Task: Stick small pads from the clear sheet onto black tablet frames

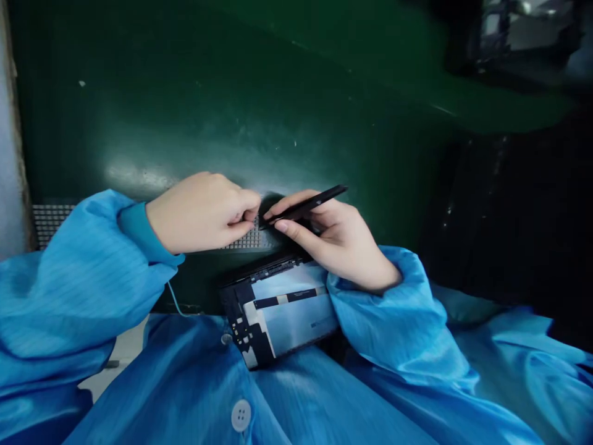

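Observation:
My right hand [347, 238] grips slim black tweezers [319, 199] between thumb and fingers, their tip pointing down to the left. Close to that tip, my left hand [201, 213] is closed with thumb and forefinger pinched; whatever lies between them is too small to make out. Beneath both hands runs a pale strip with a grid of small squares [248, 240], partly covered by the left hand and sleeve. An opened phone-like device [296, 327], showing a silvery battery and dark frame, rests tilted near my body, below the right hand.
A green mat [185, 93] covers the work surface, with small white specks on it. Dark equipment [523, 37] stands at the upper right. A blue wrist band [148, 232] with a thin cord [175, 300] circles my left wrist. Blue sleeves surround both arms.

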`<act>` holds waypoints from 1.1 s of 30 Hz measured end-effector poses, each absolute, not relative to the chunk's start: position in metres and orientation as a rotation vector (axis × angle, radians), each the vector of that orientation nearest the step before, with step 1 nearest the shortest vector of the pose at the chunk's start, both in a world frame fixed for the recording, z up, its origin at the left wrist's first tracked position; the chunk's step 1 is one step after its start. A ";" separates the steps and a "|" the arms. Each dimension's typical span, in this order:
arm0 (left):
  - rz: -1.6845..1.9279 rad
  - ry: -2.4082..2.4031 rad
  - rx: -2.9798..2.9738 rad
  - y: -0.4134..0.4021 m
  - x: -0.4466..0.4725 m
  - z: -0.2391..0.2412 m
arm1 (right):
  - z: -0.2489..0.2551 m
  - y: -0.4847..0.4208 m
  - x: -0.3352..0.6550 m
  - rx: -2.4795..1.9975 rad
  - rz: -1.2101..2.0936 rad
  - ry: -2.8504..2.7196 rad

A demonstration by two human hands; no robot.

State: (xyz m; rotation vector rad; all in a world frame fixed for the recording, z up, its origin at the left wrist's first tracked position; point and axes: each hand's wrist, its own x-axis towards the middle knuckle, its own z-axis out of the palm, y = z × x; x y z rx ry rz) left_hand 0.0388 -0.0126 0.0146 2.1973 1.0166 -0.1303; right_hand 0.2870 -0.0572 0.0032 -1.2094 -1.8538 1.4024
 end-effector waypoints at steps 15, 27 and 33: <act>-0.183 1.086 2.186 -0.012 0.041 0.017 | 0.024 -0.173 0.255 -1.429 1.000 -1.235; -0.142 1.062 2.238 -0.013 0.041 0.018 | 0.002 -0.191 0.233 -1.393 0.877 -1.461; -0.042 1.015 2.254 -0.013 0.034 0.008 | 0.024 -0.172 0.246 -1.451 0.964 -1.607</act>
